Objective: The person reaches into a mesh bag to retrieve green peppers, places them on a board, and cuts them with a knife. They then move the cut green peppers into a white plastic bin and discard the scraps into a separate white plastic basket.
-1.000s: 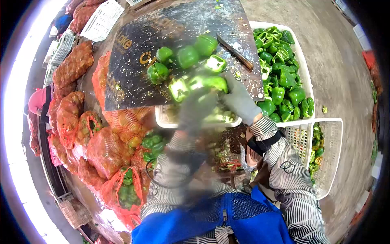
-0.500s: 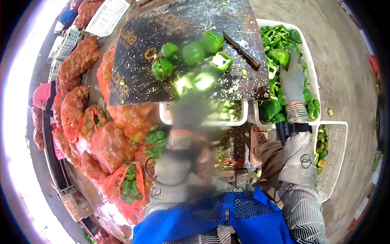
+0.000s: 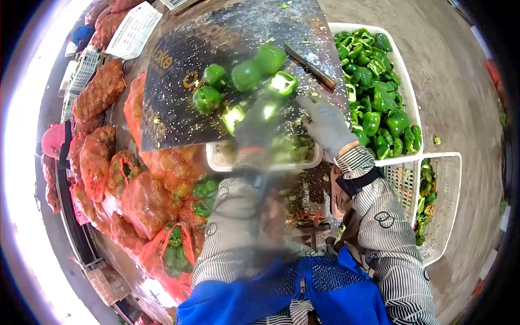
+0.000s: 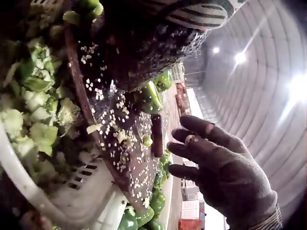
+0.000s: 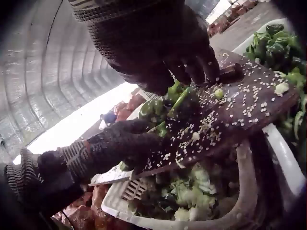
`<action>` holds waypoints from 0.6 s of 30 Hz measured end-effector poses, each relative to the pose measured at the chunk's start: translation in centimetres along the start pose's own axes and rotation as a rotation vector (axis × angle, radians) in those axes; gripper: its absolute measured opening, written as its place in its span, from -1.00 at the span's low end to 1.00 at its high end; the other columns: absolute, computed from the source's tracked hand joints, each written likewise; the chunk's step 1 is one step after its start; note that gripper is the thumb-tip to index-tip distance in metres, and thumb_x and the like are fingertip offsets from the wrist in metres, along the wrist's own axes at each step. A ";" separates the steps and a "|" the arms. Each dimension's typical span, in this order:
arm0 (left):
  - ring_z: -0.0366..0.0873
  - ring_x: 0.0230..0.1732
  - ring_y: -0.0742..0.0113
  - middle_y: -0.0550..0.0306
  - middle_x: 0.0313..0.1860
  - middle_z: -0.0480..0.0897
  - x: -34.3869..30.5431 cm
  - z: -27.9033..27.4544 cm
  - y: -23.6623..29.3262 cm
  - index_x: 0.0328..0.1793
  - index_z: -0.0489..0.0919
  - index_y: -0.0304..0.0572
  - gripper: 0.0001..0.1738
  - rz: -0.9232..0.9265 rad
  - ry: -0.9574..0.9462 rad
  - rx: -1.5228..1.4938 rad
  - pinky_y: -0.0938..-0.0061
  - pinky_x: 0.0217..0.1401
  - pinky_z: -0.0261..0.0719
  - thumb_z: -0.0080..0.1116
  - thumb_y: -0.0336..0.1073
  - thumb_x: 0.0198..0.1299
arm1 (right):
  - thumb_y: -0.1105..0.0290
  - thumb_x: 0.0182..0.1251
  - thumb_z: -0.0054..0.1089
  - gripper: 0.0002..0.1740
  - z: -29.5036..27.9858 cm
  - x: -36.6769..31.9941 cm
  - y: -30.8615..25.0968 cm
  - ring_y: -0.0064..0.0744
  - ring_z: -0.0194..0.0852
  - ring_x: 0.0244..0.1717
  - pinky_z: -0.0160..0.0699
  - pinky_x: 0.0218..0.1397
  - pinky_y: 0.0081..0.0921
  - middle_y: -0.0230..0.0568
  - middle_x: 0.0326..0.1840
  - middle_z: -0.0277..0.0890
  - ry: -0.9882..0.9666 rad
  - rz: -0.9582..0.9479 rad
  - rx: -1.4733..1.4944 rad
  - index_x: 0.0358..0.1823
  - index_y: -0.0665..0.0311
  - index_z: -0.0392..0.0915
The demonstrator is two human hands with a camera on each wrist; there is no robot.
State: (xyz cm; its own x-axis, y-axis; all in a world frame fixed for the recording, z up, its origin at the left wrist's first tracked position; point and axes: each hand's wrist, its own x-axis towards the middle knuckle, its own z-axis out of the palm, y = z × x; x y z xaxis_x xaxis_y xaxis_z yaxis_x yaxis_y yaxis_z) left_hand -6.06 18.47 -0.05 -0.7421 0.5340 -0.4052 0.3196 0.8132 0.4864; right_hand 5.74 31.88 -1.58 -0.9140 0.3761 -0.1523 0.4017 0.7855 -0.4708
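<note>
So my right hand (image 3: 327, 127) is loose, fingers spread a bit near the board's (image 3: 176, 114) near edge, while my left hand (image 3: 255, 130) blurs out beside 1 cut green pepper (image 3: 232, 119) on it, can't tell if it's gripping.

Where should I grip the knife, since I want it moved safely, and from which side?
Best by its brown handle, coming from the near right: it slants across the board, handle toward the right hand, blade pointing away.
</note>
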 end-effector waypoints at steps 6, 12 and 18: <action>0.52 0.12 0.27 0.02 0.25 0.49 0.8 4.1 -4.3 0.46 0.28 -0.18 -0.31 0.618 -0.025 -0.799 0.43 0.16 0.57 0.23 -0.24 0.22 | 0.13 0.47 0.08 -0.52 -0.5 0.4 -1.7 -0.05 0.52 0.20 0.38 0.36 -0.36 0.09 0.16 0.55 0.229 0.009 0.946 0.23 0.32 0.51; 0.58 -0.03 0.36 0.11 0.14 0.55 -6.0 0.8 2.2 0.39 0.32 -0.27 -0.38 0.226 -0.230 -1.134 0.54 0.04 0.61 0.19 -0.42 0.18 | 0.24 0.36 0.16 -0.56 0.8 1.1 0.0 -0.31 0.48 0.10 0.41 0.16 -0.48 -0.09 0.13 0.53 0.137 -0.169 1.100 0.20 0.30 0.52; 0.59 0.11 0.31 0.02 0.12 0.59 -7.0 1.4 1.9 0.28 0.41 -0.29 -0.38 0.370 -0.028 -0.755 0.45 0.14 0.61 0.43 -0.32 0.11 | 0.25 0.38 0.18 -0.65 0.0 0.5 -1.7 -0.59 0.59 -0.21 0.57 -0.15 -0.69 -0.31 -0.21 0.62 0.160 -0.186 1.235 0.03 0.36 0.60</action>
State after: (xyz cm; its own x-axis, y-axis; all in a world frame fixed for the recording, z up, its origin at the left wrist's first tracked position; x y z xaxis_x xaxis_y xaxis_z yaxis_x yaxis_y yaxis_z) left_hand 0.55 16.59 2.58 -0.6488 0.7495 -0.1316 0.0522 0.2164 0.9749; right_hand 4.58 30.68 -0.88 -0.8992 0.4320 0.0697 -0.1327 -0.1173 -0.9842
